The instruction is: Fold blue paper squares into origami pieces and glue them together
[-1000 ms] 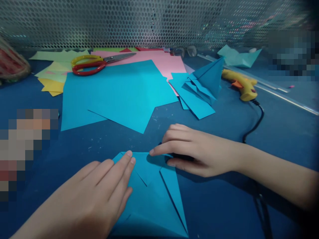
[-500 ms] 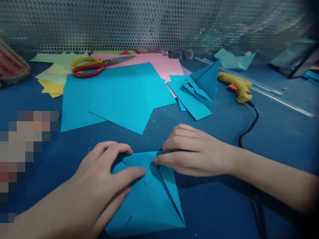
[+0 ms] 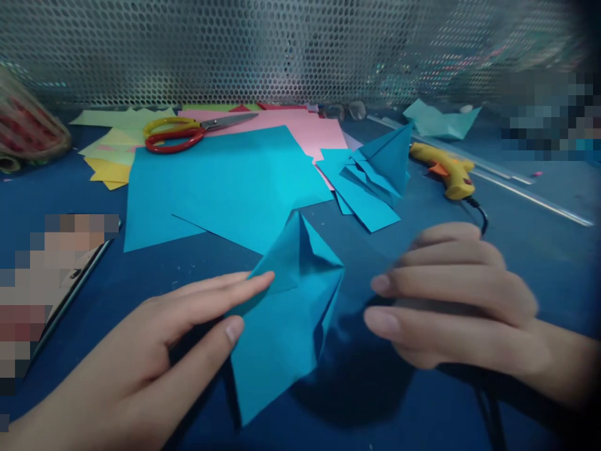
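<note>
A folded sheet of blue paper is tilted up off the table, one pointed corner towards the back and a flap standing partly open on its right side. My left hand grips its left edge, fingers on the upper face and thumb along the side. To the right of the paper, my right hand is in the air, holding nothing. Its fingers are half curled, with a gap between thumb and forefinger, and it is slightly blurred.
Behind the paper lie blue sheets, with scissors on the stack's back edge. A folded blue piece stands beside a yellow glue gun, its cord running forward. Clear sticks lie at right. A pixelated device is at left.
The folded paper has been lifted from lying flat and turned, a corner now pointing back. My right hand has let go and moved right. My left hand keeps hold at the left edge.
</note>
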A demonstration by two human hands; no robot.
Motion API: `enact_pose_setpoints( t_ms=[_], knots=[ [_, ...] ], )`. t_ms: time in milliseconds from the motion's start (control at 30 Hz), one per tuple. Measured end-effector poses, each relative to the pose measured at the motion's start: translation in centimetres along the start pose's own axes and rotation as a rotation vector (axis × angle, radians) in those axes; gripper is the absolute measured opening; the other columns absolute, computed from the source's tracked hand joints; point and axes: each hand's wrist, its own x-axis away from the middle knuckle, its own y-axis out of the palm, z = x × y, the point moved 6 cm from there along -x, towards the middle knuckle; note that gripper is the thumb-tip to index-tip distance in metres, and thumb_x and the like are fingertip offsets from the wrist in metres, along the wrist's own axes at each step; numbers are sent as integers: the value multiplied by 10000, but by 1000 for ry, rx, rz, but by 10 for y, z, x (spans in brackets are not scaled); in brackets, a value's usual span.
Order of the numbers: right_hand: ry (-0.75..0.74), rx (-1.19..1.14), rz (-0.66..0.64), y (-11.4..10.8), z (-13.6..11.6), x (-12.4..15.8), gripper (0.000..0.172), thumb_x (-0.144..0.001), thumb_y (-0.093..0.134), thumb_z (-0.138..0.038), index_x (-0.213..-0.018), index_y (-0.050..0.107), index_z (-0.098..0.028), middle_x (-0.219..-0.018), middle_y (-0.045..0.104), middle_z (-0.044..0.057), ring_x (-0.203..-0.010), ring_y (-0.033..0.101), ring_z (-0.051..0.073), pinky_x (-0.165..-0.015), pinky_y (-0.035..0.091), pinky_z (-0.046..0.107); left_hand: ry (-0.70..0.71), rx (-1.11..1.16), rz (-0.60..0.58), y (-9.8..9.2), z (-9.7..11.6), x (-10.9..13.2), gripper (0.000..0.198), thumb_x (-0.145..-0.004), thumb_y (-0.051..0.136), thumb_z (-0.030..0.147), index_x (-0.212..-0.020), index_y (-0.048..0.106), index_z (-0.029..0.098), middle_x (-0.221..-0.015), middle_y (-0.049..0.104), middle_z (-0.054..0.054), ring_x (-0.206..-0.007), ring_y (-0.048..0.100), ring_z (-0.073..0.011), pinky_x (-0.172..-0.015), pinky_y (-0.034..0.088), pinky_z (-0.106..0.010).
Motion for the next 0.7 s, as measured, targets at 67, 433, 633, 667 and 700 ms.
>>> enact_pose_setpoints(
  t_ms=[67,433,633,667,700],
  knots=[
    [-146,44,218,-8,-15,5,159,-932,601,-260,-920,738,-340,-825,642,7,-654,552,191,-664,434,401,-36,47,-4,1,-1,0,377,-1032,436,373,-1392,504,466,-1371,615,161,-1215,624,-135,-956,525,-173],
    [-519,-15,-251,17,-29,-14,176,-910,650,-150,-787,751,-226,-825,682,4,-731,563,143,-640,479,305,181,37,-60,6,6,-2,452,-1012,380,195,-1359,548,432,-1196,724,147,-1025,721,-88,-913,551,-168],
    [-547,-67,-304,19,-32,-8,253,-978,589,-274,-820,765,-183,-805,676,30,-718,573,150,-613,483,313,302,-233,2,2,7,3,444,-1001,322,177,-1299,614,331,-976,737,74,-812,711,-143,-802,586,-235],
    [-556,-79,-299,19,-33,-7,274,-983,586,-316,-833,771,-181,-798,671,28,-715,570,149,-609,482,308,310,-283,-9,4,7,2,434,-1001,330,178,-1300,614,313,-957,716,54,-807,692,-159,-766,581,-255],
    [-562,-87,-293,19,-33,-7,283,-982,592,-337,-836,776,-180,-793,670,25,-713,570,148,-605,480,305,322,-325,-21,6,8,1,418,-1004,338,183,-1290,621,298,-947,695,31,-801,672,-175,-731,573,-278]
  ],
)
